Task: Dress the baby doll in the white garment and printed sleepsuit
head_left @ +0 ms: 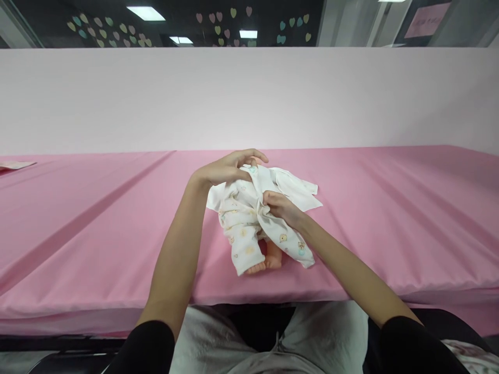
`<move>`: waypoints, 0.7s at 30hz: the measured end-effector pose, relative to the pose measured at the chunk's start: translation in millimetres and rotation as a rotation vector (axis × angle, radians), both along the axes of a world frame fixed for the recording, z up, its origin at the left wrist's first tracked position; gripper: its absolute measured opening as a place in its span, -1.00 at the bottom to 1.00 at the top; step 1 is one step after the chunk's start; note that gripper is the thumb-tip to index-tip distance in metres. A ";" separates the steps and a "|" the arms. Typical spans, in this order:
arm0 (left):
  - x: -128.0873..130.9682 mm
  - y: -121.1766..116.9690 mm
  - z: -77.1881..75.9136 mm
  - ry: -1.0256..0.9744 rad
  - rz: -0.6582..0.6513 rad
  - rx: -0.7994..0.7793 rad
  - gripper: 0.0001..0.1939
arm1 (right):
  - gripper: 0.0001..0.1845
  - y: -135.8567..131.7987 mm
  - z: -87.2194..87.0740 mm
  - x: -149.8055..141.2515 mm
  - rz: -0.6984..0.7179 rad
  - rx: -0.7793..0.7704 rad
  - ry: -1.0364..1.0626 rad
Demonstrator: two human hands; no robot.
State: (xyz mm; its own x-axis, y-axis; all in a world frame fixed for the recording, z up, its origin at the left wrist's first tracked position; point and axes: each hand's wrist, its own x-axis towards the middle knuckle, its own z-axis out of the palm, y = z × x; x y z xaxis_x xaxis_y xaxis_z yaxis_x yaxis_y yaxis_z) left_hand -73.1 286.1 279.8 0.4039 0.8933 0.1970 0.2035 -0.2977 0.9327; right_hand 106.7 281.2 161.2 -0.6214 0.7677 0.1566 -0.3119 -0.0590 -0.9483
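A baby doll lies on the pink-covered surface, its bare feet (268, 261) toward me. White baby clothes (244, 221) with small bear prints cover most of its body, and the front is bunched up in folds. My left hand (230, 167) arches over the upper end of the doll, fingers and thumb bent around the garment's cloth near the neck. Lower and to the right, my right hand (284, 209) is closed on a fold of the same garment, thumb on top. A plain white sleeve (298, 187) spreads out to the right. The doll's head is mostly hidden by my left hand.
The pink cover (105, 228) has long creases and ends at a front edge close to my lap. A white partition (249, 98) rises behind it. At the far left lies a flat pale item (15, 165), cut off by the frame.
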 end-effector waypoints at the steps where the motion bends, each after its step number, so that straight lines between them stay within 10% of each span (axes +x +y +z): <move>1: -0.2 1.9 -2.4 -0.018 -0.035 -0.019 -0.54 | -0.69 1.2 -0.6 0.2 0.005 -0.026 0.054; 9: 6.3 26.3 -34.0 -0.163 -0.262 -0.105 -0.25 | -0.65 11.1 -10.5 -6.2 -0.083 -0.095 0.182; 17: -0.5 21.5 -23.2 0.720 -0.104 0.030 -0.18 | -0.69 21.8 -23.0 -16.0 -0.306 -0.183 0.160; 21: 2.0 22.8 -21.8 0.884 -0.106 0.051 -0.50 | -0.65 21.5 -17.5 -12.1 -0.300 -0.229 0.100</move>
